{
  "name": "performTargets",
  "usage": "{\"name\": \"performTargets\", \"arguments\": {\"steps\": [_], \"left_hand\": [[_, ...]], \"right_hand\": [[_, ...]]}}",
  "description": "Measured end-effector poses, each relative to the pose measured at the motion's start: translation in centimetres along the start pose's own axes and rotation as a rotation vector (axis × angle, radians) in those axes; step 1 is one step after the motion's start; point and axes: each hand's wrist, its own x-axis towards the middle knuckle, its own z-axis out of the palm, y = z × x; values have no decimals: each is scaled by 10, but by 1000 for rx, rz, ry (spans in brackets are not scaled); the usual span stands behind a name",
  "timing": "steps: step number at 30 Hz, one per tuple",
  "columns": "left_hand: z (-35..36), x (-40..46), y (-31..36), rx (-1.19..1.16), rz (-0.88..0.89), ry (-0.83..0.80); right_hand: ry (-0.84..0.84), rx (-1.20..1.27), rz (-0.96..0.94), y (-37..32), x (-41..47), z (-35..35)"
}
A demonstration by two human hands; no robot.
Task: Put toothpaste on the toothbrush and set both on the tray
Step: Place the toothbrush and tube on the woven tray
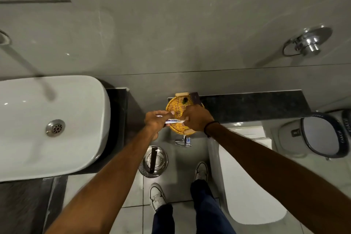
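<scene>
A round yellow wicker tray (175,107) sits on the dark stone ledge against the wall. Just above its near half I hold a small white and blue toothpaste tube (173,121) lying level. My left hand (156,121) is closed around the tube's left part. A white sliver shows between that hand's thumb and fingers, and I cannot tell whether it belongs to the tube or the toothbrush. My right hand (197,118) pinches the tube's right end with its fingertips and covers much of the tray. No toothbrush is clearly visible.
A small dark object (185,100) and a dark box (195,98) lie at the tray's far side. To the left is a white basin (47,125) with a spout above. Below the ledge are a steel bin (153,161), a wall tap (187,140) and a toilet (247,176).
</scene>
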Motion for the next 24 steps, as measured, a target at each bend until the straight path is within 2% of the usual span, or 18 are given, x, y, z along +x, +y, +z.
{"name": "performTargets", "arguments": {"steps": [4, 7, 10, 14, 18, 21, 24], "left_hand": [[5, 13, -9, -147, -86, 53], [14, 28, -10, -276, -167, 67], [32, 52, -4, -379, -242, 45], [55, 86, -11, -443, -289, 12], [66, 114, -40, -209, -232, 91], [71, 125, -47, 124, -135, 264], [72, 119, -41, 454, 22, 310]], "right_hand": [[-104, 174, 173, 28, 18, 11], [-167, 400, 336, 44, 37, 18], [-114, 579, 435, 59, 68, 28], [-21, 567, 453, 79, 101, 48], [-71, 571, 414, 89, 124, 74], [-28, 508, 391, 85, 142, 86], [-68, 429, 350, 80, 150, 90]]}}
